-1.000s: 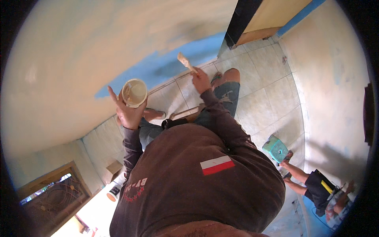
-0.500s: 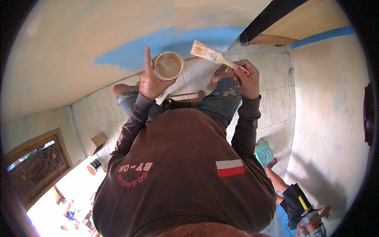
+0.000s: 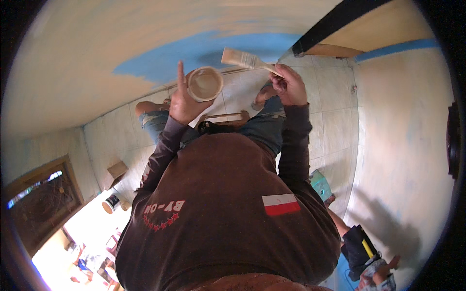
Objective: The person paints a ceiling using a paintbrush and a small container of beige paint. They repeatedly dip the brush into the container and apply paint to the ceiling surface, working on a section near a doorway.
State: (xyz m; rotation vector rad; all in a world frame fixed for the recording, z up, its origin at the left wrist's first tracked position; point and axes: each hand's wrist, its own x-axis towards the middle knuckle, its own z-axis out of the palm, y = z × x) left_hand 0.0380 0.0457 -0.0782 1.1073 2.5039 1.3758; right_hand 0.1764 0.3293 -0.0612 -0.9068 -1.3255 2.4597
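My left hand (image 3: 187, 104) is wrapped round a small round tub (image 3: 205, 84) with pale beige paint inside, its index finger sticking up beside the rim. In my right hand (image 3: 290, 86) a flat paintbrush (image 3: 246, 60) is gripped by its handle, the bristles pointing left toward the wall and coated in beige. The brush is apart from both the tub and the wall. Ahead stands a wall (image 3: 121, 34) of cream paint with a blue patch (image 3: 165, 57) low down, near the tub and the bristles.
Pale tiles (image 3: 332, 89) cover the floor. A dark beam (image 3: 335, 24) slants at the upper right. A green plastic stool (image 3: 320, 185) and another person (image 3: 361, 254) are at the lower right. Behind my left side are a cardboard-coloured box (image 3: 116, 173) and a paint bucket (image 3: 111, 203).
My right hand has moved left and a little up, carrying the paintbrush with it toward the blue patch. The tub in my left hand stays nearly where it was.
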